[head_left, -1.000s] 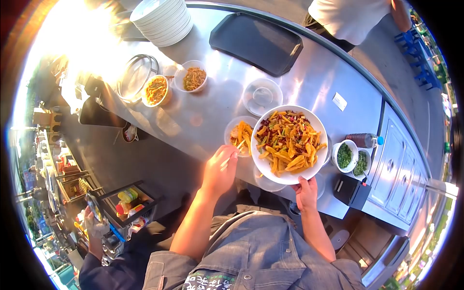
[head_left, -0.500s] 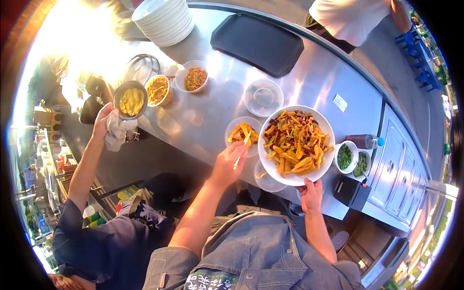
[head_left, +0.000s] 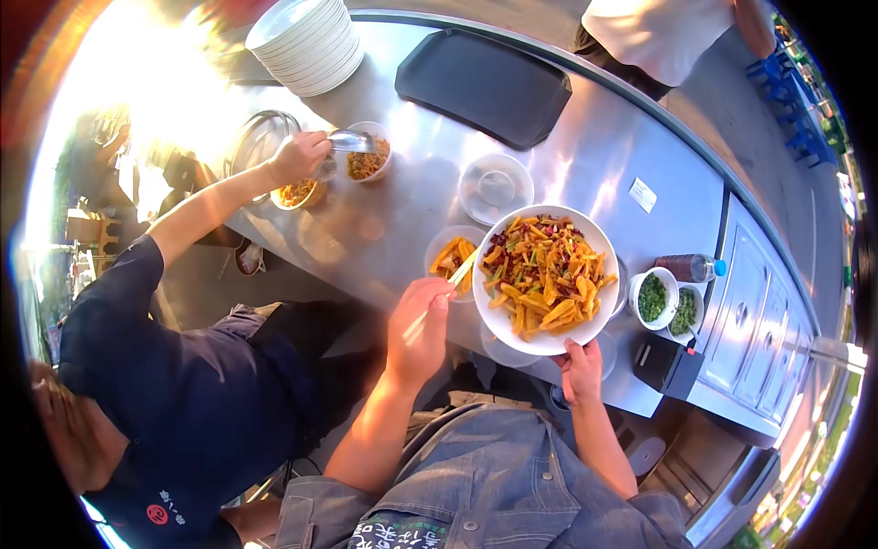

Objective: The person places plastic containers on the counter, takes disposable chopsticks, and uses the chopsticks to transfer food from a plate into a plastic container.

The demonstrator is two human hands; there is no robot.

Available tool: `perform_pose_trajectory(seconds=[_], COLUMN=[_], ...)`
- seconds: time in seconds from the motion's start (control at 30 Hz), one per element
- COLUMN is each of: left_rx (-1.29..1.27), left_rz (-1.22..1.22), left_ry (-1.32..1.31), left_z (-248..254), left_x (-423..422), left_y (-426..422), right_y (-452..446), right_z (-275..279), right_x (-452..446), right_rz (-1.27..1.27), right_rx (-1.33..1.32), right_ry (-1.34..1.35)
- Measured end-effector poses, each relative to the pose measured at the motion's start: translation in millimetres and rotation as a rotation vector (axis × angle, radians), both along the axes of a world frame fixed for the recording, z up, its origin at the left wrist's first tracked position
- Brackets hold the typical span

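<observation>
My left hand (head_left: 419,331) is closed around a pair of light chopsticks (head_left: 465,269), whose tips lie between a clear container and the white bowl. My right hand (head_left: 580,370) grips the near rim of that white bowl (head_left: 546,344), holding it slightly tilted over the counter. Heaped in the bowl are fried potato strips (head_left: 549,274) mixed with dark red and green bits. Just left of it stands a clear plastic container (head_left: 437,245) with some of the same strips inside. Another clear container (head_left: 508,346) is partly hidden beneath the bowl.
A co-worker's hand (head_left: 300,157) holds a metal scoop (head_left: 352,141) over a noodle tub (head_left: 368,165) at left. A black tray (head_left: 485,87), stacked white bowls (head_left: 306,50) and a clear container (head_left: 496,188) stand behind. Right are chopped greens (head_left: 652,297), a bottle (head_left: 688,267) and a black box (head_left: 665,364).
My right hand and the bowl have shifted slightly left; my left hand has moved down and left with the chopsticks. The co-worker's hand has swung from a small bowl to the noodle tubs.
</observation>
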State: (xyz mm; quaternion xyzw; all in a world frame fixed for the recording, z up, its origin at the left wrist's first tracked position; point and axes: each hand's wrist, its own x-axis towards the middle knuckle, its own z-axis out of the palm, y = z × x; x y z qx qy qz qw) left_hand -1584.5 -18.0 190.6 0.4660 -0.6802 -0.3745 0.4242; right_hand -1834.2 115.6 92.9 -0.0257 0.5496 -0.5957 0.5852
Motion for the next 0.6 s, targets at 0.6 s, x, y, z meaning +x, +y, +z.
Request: perform_pose_trajectory(seconds=[0.6], left_rx=[-0.029], left_rz=[-0.071], left_ry=[0.067], left_z=[3.0], left_x=[-1.7], left_y=[4.5], right_y=[1.1], right_z=[-1.3], right_x=[7.7], right_rz=[0.030], right_rx=[-0.004], right_ry=[0.014])
